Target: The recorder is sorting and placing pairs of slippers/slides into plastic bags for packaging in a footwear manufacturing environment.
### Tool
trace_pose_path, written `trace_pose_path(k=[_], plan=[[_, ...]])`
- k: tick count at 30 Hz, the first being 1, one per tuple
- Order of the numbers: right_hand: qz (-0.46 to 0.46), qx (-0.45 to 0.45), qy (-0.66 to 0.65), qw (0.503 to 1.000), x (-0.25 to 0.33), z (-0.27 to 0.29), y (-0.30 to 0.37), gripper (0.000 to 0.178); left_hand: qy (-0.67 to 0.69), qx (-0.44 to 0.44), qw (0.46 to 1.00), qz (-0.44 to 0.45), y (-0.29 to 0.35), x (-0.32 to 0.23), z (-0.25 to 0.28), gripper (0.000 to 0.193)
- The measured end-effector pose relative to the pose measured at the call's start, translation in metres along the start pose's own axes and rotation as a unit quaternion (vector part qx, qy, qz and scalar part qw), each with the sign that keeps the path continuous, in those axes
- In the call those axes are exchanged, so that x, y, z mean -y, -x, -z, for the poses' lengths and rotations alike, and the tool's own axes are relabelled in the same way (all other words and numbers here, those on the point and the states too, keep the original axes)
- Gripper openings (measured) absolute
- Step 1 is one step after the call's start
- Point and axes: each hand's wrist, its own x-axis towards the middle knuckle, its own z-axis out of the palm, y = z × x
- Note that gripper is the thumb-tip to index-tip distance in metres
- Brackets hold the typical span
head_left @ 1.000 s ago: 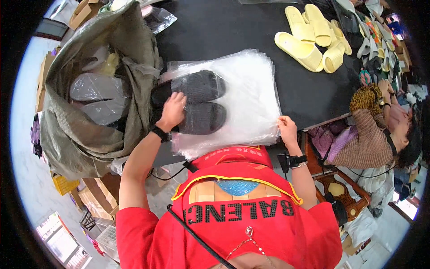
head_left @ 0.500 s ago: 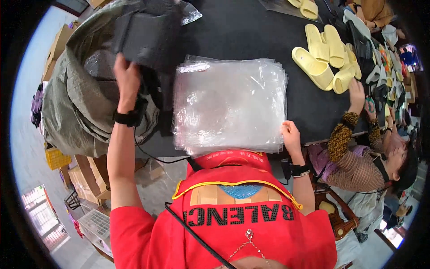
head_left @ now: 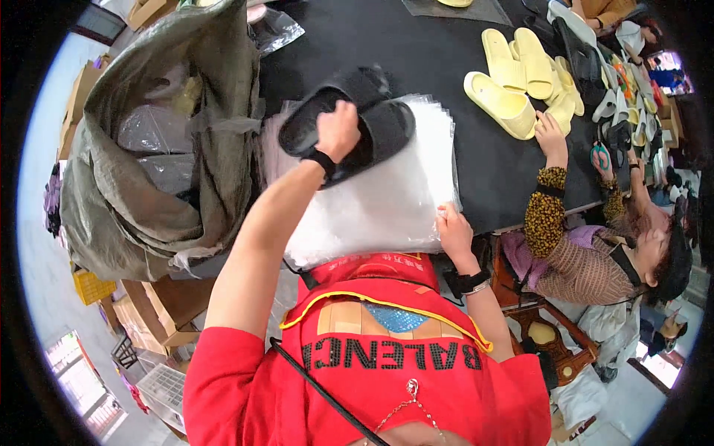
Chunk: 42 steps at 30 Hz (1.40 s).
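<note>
A pair of black slide slippers [head_left: 388, 132] is over the upper part of a stack of clear plastic bags [head_left: 387, 204]. My left hand [head_left: 340, 132] is closed on the slippers, its fingers partly hidden from view. At the lower right corner of the stack, my right hand [head_left: 454, 234] pinches the edge of the bags between thumb and fingers. The stack lies on a black table [head_left: 342, 44] just in front of me.
To the left stands a gaping grey-green woven sack [head_left: 223, 171] with plastic-wrapped items inside. Pale yellow slippers [head_left: 498, 104] lie at the right, where a co-worker's hand [head_left: 551, 137] touches one. More footwear lines the table's far right.
My left hand has swung right from beside the sack to above the bags, bringing the black slippers over the stack. My right hand stays at the bags' corner.
</note>
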Motion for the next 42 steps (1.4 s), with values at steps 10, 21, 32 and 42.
trace_pose_path(k=[10,21,32,42], plan=[[0.266,0.081,0.142,0.950,0.026,-0.031,-0.028,0.089,0.095,0.079,0.984,-0.130,0.078,-0.003,0.038,0.029],[0.230,0.056,0.122,0.964,0.027,-0.028,-0.033,0.085,0.094,-0.038,0.993,0.056,0.082,0.119,0.051,0.028],[0.117,0.171,-0.385,0.899,0.078,0.048,-0.048,0.073,0.098,0.081,0.956,-0.266,0.064,-0.006,0.083,0.025],[0.104,-0.059,-0.431,0.894,0.035,0.085,-0.093,0.029,0.194,-0.042,0.970,-0.140,0.080,-0.011,0.049,0.055]])
